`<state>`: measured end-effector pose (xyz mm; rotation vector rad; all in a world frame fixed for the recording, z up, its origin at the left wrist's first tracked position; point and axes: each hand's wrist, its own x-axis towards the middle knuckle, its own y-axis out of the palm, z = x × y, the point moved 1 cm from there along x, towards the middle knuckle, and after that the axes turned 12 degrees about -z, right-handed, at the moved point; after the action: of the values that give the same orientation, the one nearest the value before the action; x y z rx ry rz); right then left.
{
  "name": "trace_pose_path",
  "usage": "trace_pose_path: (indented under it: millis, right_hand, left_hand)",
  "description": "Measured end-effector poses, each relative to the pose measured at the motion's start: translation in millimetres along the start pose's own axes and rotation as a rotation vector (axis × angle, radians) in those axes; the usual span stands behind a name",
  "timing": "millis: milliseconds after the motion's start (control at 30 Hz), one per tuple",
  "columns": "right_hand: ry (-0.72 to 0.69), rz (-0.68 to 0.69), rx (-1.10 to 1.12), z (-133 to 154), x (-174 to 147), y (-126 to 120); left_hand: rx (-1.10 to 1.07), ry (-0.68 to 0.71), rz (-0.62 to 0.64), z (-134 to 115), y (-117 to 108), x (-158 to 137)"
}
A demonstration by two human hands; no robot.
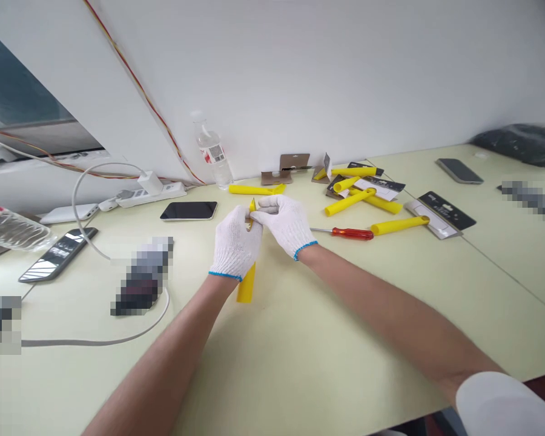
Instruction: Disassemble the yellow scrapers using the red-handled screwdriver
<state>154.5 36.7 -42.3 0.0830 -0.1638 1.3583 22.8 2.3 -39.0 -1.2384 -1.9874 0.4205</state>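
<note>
Above the table point(318, 339): left hand point(237, 242), gloved, is gripping a yellow handle point(246, 287); right hand point(284, 224) is pinching near its tip.

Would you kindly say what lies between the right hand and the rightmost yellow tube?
A red screwdriver shows between the right hand and the tube, in the head view.

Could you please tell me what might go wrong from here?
The yellow tool in the left hand has what looks like a pointed end, which might jab if it slips. The left forearm could catch the nearby white cable. The right hand could knock the red screwdriver.
</note>
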Motion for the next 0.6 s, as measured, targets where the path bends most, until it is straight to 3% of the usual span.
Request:
trace_pose_path:
  millis: [167,267,400,500,600]
  right_hand:
    - [0.015,0.047,-0.021,-7,2,-1]
    - [-0.012,0.032,-0.028,-9,3,-2]
    - [-0.208,0.030,-0.168,0,7,-11]
    - [-0.316,0.103,-0.273,7,12,-19]
    - [-0.312,0.185,-0.291,9,15,-25]
  left_hand:
    - [-0.017,-0.050,0.060,-1,0,0]
    - [-0.108,-0.155,0.100,-6,-4,1]
    - [-0.287,-0.324,0.249,-16,-16,3]
    - [-0.325,-0.335,0.306,-19,-24,6]
    - [-0.338,-0.287,0.326,-19,-28,8]
